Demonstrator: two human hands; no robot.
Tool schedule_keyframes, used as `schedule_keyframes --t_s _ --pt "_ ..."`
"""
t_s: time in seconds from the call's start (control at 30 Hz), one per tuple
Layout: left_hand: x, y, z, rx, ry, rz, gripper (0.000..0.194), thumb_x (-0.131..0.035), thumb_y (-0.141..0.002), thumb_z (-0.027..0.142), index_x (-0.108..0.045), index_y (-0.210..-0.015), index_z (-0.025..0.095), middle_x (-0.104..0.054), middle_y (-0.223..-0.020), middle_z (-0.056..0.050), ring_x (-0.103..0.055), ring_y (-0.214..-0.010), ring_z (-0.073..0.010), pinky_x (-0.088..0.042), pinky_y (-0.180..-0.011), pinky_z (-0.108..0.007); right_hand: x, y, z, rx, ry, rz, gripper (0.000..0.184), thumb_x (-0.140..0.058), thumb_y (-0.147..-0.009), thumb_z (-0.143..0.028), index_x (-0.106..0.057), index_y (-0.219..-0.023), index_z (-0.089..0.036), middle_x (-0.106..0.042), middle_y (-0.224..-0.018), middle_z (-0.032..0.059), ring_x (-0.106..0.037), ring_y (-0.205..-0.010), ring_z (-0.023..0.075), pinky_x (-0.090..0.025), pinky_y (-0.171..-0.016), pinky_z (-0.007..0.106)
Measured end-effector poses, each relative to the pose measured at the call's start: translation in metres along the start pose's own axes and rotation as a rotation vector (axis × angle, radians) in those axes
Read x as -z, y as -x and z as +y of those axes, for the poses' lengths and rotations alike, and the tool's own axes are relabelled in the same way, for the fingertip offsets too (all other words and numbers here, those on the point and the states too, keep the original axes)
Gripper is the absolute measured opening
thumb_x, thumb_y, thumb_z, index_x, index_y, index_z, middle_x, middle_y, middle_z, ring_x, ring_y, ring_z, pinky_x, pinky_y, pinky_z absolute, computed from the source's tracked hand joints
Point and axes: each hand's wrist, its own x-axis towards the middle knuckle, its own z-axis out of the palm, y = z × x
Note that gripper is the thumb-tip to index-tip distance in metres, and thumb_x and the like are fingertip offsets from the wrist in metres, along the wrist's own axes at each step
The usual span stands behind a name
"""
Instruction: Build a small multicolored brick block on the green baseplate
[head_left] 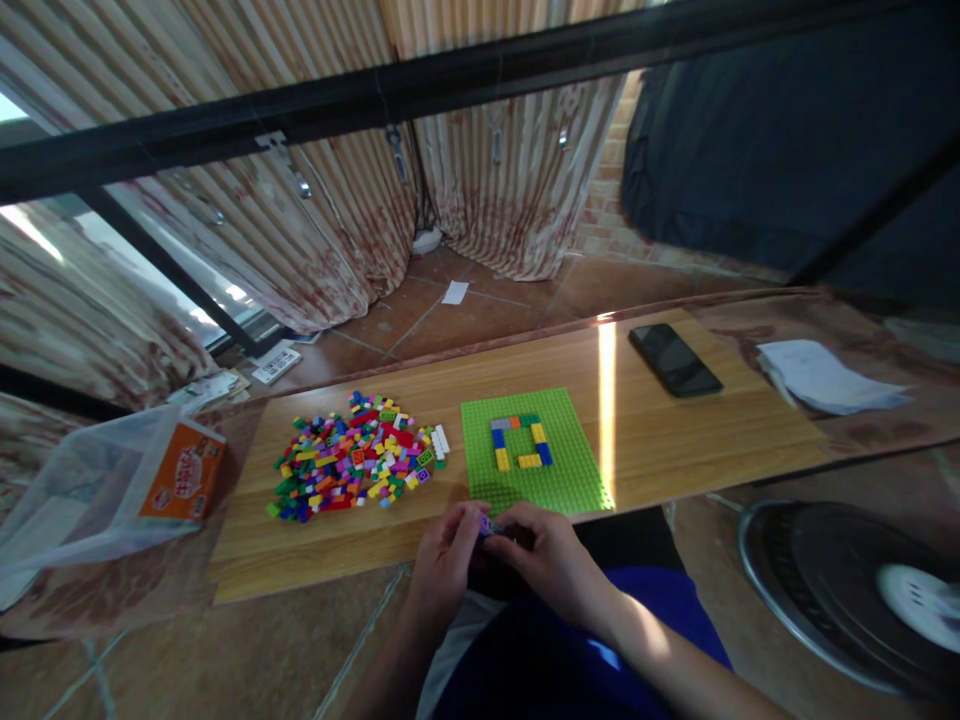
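Note:
Just in front of the table's near edge, my left hand and my right hand meet, fingers pinched together. Between their fingertips shows a small purple toy brick; something greyish beside it at the right fingers is too small to make out. Beyond my hands lies a green studded baseplate. On it stands a squarish outline of bricks in yellow, blue, grey, orange and green, with a gap on its near side. To the left is a spread pile of loose coloured bricks, with a white brick at its right edge.
A clear plastic box with an orange label sits at the table's left end. A dark phone lies on the wooden tabletop at right, with white papers farther right. A round fan-like object stands at lower right.

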Motion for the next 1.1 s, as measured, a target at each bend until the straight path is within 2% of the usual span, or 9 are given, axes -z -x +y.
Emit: schedule_keyframes --t_s 0.13,0.3,0.37,0.5,0.6,0.73,0.9,1.0,1.1 --pt "0.002 0.000 0.002 -0.034 -0.054 -0.055 0.037 -0.065 -0.079 0.048 -0.072 -0.097 0.016 -0.070 -0.085 -0.006 -0.060 -0.075 -0.0165 -0.046 -0.063 -0.024 -0.002 -0.003 0.005 -0.039 -0.288 -0.068 0.021 -0.068 -0.080 -0.039 -0.072 -0.082 -0.019 -0.069 -0.078 0.0016 -0.060 -0.073 0.0145 -0.043 -0.067 0.026" --pt "0.004 -0.001 -0.001 -0.066 -0.102 -0.070 0.033 -0.063 -0.081 0.045 -0.073 -0.093 0.015 -0.071 -0.083 -0.006 -0.061 -0.074 -0.0170 -0.047 -0.066 -0.025 -0.003 -0.004 0.007 -0.126 -0.436 -0.153 0.031 -0.070 -0.077 -0.048 -0.072 -0.078 -0.017 -0.062 -0.063 -0.0015 -0.046 -0.053 0.0078 -0.034 -0.050 0.022" --pt "0.004 -0.001 -0.003 -0.093 -0.125 -0.068 0.032 -0.063 -0.081 0.043 -0.073 -0.092 0.015 -0.071 -0.084 -0.007 -0.062 -0.076 -0.0179 -0.047 -0.069 -0.026 -0.004 -0.003 0.008 -0.151 -0.482 -0.152 0.035 -0.072 -0.075 -0.050 -0.072 -0.076 -0.016 -0.061 -0.062 -0.0014 -0.045 -0.052 0.0071 -0.033 -0.048 0.022" --pt "0.004 -0.003 -0.007 -0.146 -0.147 -0.046 0.029 -0.063 -0.081 0.041 -0.074 -0.090 0.015 -0.071 -0.083 -0.007 -0.063 -0.078 -0.0187 -0.048 -0.073 -0.027 -0.008 -0.002 0.008 -0.215 -0.565 -0.120 0.038 -0.076 -0.069 -0.053 -0.073 -0.076 -0.015 -0.062 -0.065 0.0000 -0.049 -0.055 0.0081 -0.038 -0.051 0.022" --pt "0.005 -0.004 -0.008 -0.126 -0.118 -0.031 0.030 -0.062 -0.081 0.042 -0.074 -0.090 0.015 -0.071 -0.080 -0.006 -0.062 -0.076 -0.0182 -0.047 -0.069 -0.026 -0.010 -0.002 0.007 -0.299 -0.646 -0.104 0.041 -0.078 -0.065 -0.055 -0.073 -0.074 -0.015 -0.059 -0.060 -0.0013 -0.049 -0.053 0.0080 -0.043 -0.053 0.023" --pt "0.003 -0.007 -0.003 -0.052 -0.010 0.018 0.031 -0.066 -0.078 0.043 -0.074 -0.089 0.015 -0.071 -0.080 -0.005 -0.061 -0.074 -0.0162 -0.047 -0.067 -0.024 -0.015 -0.007 0.003 -0.357 -0.777 -0.088 0.041 -0.082 -0.062 -0.052 -0.071 -0.071 -0.013 -0.057 -0.058 -0.0019 -0.047 -0.051 0.0065 -0.046 -0.056 0.024" --pt "0.002 -0.011 0.001 0.049 0.261 0.128 0.034 -0.069 -0.074 0.047 -0.070 -0.086 0.015 -0.066 -0.076 -0.002 -0.058 -0.070 -0.0131 -0.047 -0.066 -0.023 -0.023 -0.016 -0.005 -0.400 -0.968 -0.067 0.040 -0.083 -0.064 -0.048 -0.070 -0.076 -0.013 -0.061 -0.064 -0.0001 -0.051 -0.057 0.0073 -0.048 -0.062 0.024" --pt "0.006 -0.010 0.002 0.091 0.418 0.161 0.034 -0.069 -0.072 0.048 -0.065 -0.079 0.015 -0.061 -0.071 0.000 -0.055 -0.064 -0.0112 -0.047 -0.061 -0.023 -0.023 -0.021 -0.010 -0.405 -1.002 -0.054 0.039 -0.084 -0.063 -0.046 -0.071 -0.080 -0.013 -0.060 -0.066 -0.0006 -0.050 -0.057 0.0064 -0.044 -0.057 0.021" --pt "0.011 -0.006 0.003 0.113 0.507 0.116 0.034 -0.066 -0.073 0.050 -0.059 -0.074 0.016 -0.057 -0.068 0.002 -0.054 -0.058 -0.0105 -0.046 -0.054 -0.023 -0.023 -0.024 -0.013 -0.404 -0.981 0.015 0.037 -0.086 -0.059 -0.044 -0.069 -0.074 -0.015 -0.055 -0.060 -0.0040 -0.044 -0.053 0.0053 -0.038 -0.051 0.019"
